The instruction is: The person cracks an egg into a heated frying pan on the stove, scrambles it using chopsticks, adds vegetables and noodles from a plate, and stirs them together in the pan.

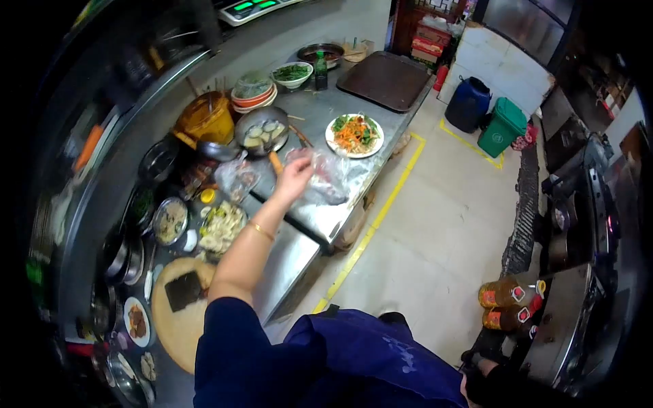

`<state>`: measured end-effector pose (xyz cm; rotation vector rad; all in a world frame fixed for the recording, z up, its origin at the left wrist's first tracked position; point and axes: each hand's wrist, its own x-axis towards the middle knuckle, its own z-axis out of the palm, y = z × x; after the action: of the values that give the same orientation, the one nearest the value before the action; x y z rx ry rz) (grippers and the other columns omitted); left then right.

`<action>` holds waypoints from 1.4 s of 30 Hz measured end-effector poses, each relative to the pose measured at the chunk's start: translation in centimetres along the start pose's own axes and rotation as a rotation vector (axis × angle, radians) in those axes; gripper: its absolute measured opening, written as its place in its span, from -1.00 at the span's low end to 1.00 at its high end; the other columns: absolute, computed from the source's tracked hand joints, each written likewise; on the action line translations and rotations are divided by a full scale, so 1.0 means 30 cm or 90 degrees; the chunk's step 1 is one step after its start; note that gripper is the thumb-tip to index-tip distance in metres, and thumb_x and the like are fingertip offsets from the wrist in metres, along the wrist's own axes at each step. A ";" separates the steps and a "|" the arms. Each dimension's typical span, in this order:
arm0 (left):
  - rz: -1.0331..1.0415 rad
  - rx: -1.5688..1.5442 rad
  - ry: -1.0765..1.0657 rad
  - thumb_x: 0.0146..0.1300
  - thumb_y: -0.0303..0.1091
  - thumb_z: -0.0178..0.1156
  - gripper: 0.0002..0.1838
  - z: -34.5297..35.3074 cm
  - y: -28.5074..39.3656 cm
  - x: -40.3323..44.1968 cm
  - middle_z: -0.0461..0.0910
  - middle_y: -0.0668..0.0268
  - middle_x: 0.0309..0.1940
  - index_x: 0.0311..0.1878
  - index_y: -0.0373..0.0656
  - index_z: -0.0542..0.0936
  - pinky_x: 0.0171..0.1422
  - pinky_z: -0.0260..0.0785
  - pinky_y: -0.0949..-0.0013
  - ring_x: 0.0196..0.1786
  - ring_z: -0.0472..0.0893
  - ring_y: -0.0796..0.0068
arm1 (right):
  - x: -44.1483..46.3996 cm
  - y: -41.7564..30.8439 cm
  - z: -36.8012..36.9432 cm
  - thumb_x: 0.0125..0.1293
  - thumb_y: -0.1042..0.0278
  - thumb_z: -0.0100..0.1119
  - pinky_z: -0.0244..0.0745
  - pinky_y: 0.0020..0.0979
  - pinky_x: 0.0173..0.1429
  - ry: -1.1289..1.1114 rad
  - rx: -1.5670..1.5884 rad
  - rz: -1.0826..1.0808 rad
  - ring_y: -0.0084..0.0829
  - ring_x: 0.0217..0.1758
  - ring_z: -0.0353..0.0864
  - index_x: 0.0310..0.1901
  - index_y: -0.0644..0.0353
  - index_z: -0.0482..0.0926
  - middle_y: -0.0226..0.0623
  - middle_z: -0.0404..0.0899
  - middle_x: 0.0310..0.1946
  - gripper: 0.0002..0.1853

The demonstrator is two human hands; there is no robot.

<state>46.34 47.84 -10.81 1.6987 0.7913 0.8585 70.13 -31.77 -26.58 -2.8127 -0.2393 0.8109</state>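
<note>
My left hand [297, 178] reaches out over the steel counter, a gold bracelet on its wrist. Its fingers are pinched together at a clear plastic bag [330, 182] with something reddish inside; blur softens the grip. Just beyond the bag is a white plate [367, 151] of shredded carrot and greens. Left of the hand sits a metal pan [262, 130] with pale slices in liquid. What looks like my right hand [486, 366] is low at the right, small and dark, its fingers not readable.
A round cutting board [173, 325] with a dark square on it lies nearer me. Around it crowd bowls, including a bowl of pale pieces [223, 228]. A brown tray [386, 81] covers the far end. Oil bottles [500, 292] and bins stand on the right.
</note>
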 end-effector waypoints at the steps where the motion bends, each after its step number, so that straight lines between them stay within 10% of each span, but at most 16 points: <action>1: -0.024 0.104 0.057 0.18 -0.24 0.14 -0.57 0.014 -0.135 0.179 0.62 0.13 -0.08 0.07 -0.28 0.52 0.13 0.36 0.31 -0.03 0.59 0.22 | 0.052 -0.007 -0.037 0.15 0.17 0.15 0.50 -0.23 -0.12 -0.009 0.002 0.046 -0.25 -0.23 0.61 -0.14 0.28 0.57 -0.17 0.63 -0.29 -0.65; 10: -0.534 0.681 0.218 0.11 -0.23 0.08 -0.57 0.113 -0.310 0.838 0.50 0.16 0.12 0.10 -0.05 0.50 0.21 0.30 0.15 0.20 0.47 0.18 | 0.927 -0.448 -0.281 0.19 0.31 0.10 0.49 -0.27 -0.11 -0.091 -0.045 0.079 -0.30 -0.21 0.57 -0.12 0.33 0.53 -0.18 0.61 -0.24 -0.70; 18: -0.608 0.812 0.254 0.05 -0.31 0.18 -0.58 0.122 -0.411 1.033 0.61 0.21 -0.09 0.04 -0.07 0.48 0.13 0.34 0.20 0.05 0.55 0.22 | 2.181 -1.282 -1.108 0.22 0.43 0.05 0.48 -0.29 -0.10 0.000 -0.173 -0.357 -0.34 -0.20 0.54 -0.09 0.37 0.48 -0.19 0.59 -0.20 -0.75; 20: -0.656 0.798 0.276 0.05 -0.31 0.18 -0.56 0.105 -0.440 1.082 0.63 0.22 -0.14 0.06 -0.07 0.45 0.12 0.34 0.21 0.03 0.56 0.21 | 2.202 -1.776 -1.238 0.33 0.44 -0.03 0.38 -0.43 -0.21 0.019 -0.018 -0.539 -0.48 -0.38 0.39 -0.27 0.39 0.41 -0.31 0.46 -0.42 -0.85; 23: -0.773 0.702 0.306 0.12 -0.32 0.12 -0.54 0.093 -0.432 1.169 0.62 0.16 -0.07 0.15 -0.07 0.40 0.11 0.38 0.25 0.06 0.58 0.24 | 2.264 -2.258 -1.301 0.34 0.44 -0.02 0.40 -0.45 -0.11 0.040 0.033 -0.553 -0.48 -0.25 0.46 -0.01 0.41 0.44 -0.28 0.52 -0.31 -0.74; 29: -0.845 0.547 0.371 0.19 -0.30 0.03 -0.66 0.142 -0.388 1.226 0.57 0.15 0.01 0.00 -0.15 0.59 0.13 0.41 0.23 0.08 0.56 0.17 | 2.280 -2.571 -1.124 0.27 0.42 0.07 0.48 -0.44 -0.17 -0.188 -0.030 -0.659 -0.47 -0.32 0.54 -0.09 0.35 0.51 -0.21 0.58 -0.36 -0.76; 33: -0.743 0.576 0.413 0.21 -0.21 -0.02 -0.64 0.148 -0.317 1.197 0.56 0.03 -0.03 -0.01 -0.17 0.54 0.14 0.37 0.14 0.05 0.55 0.08 | 2.323 -2.746 -1.056 0.14 0.32 0.23 0.54 -0.36 -0.17 -0.263 -0.247 -0.788 -0.29 -0.28 0.65 -0.12 0.22 0.59 -0.13 0.64 -0.30 -0.72; 36: -0.422 0.540 0.664 0.32 -0.22 -0.09 -0.77 0.312 -0.072 1.096 0.55 -0.04 -0.33 -0.15 -0.17 0.40 -0.16 0.36 0.01 -0.22 0.55 -0.07 | 2.398 -2.901 -0.964 0.15 0.30 0.22 0.54 -0.32 -0.13 -0.391 -0.287 -0.923 -0.23 -0.23 0.66 -0.11 0.23 0.59 -0.10 0.63 -0.26 -0.72; 42: 0.138 0.352 1.201 0.44 -0.34 -0.13 -0.91 0.916 0.444 0.746 0.39 0.41 -0.44 -0.12 -0.12 0.31 -0.32 0.35 0.49 -0.42 0.43 0.59 | 2.286 -3.130 -0.721 0.21 0.37 0.17 0.50 -0.40 -0.19 -0.633 -0.379 -1.230 -0.34 -0.30 0.64 -0.13 0.24 0.56 -0.18 0.61 -0.37 -0.78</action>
<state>82.64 49.56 -0.22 0.9042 2.1666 2.5942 129.91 70.13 -20.97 -0.8231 -2.7661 1.2560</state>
